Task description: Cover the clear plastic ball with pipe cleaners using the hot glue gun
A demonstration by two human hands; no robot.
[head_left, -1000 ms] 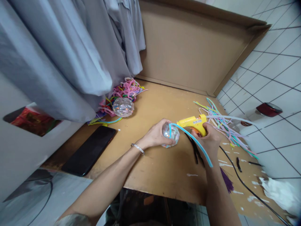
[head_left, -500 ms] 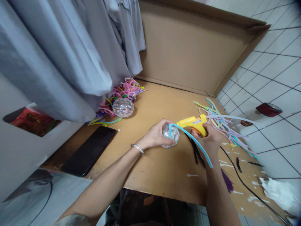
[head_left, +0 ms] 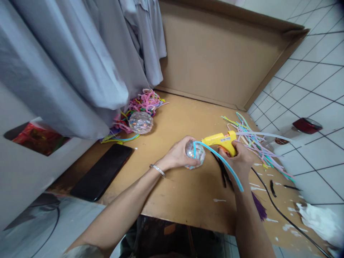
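Note:
Closed around a clear ball with coloured bits (head_left: 199, 153) is my left hand (head_left: 179, 153), above the near part of the table. A light-blue pipe cleaner (head_left: 224, 160) runs up the ball's front, bends at its top and arcs down to the right over my right wrist. My right hand (head_left: 240, 159) grips a yellow glue gun (head_left: 219, 139) by its handle. The gun's nozzle points left, at or very near the ball's upper right edge by the bend; exact contact cannot be made out. A long translucent glue stick (head_left: 264, 134) juts from the gun's back.
A second clear ball (head_left: 141, 122) rests by a heap of coloured pipe cleaners (head_left: 147, 101). A black phone (head_left: 102, 172) lies at left. More pipe cleaners (head_left: 258, 141), a black cord (head_left: 279, 208) and crumpled white tissue (head_left: 319, 220) are at right. Grey cloth (head_left: 107, 53) hangs at upper left.

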